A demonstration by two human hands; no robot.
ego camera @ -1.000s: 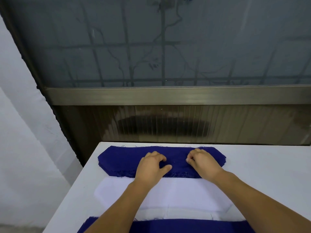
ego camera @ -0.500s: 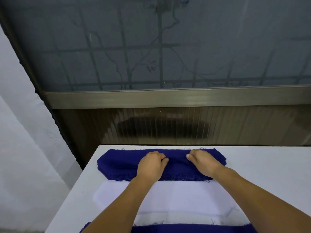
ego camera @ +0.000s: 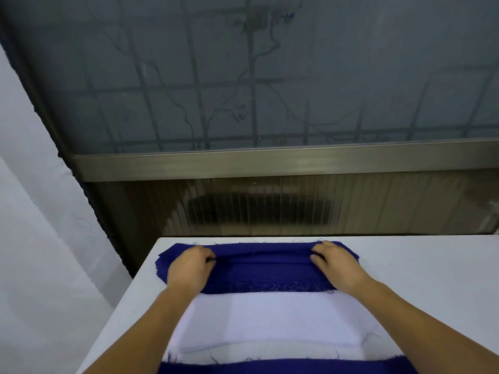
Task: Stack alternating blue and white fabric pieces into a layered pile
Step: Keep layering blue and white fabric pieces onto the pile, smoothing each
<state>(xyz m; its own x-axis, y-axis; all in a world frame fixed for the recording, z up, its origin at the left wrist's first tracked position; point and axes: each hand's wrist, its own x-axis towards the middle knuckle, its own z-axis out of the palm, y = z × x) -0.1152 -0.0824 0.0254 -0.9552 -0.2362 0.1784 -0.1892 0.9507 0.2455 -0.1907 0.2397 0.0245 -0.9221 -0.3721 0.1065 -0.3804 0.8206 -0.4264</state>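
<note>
Head view: blue fabric stack (ego camera: 264, 268) lies left-right, both hands pinching it.

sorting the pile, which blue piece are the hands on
The far blue piece by the table's back edge: the left hand and right hand pinch it. The other blue piece lies untouched at the near edge.

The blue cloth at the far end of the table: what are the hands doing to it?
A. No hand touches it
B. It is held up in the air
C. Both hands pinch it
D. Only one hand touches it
C: the left hand and right hand each pinch a fold of the blue cloth, which lies on the table.
</note>
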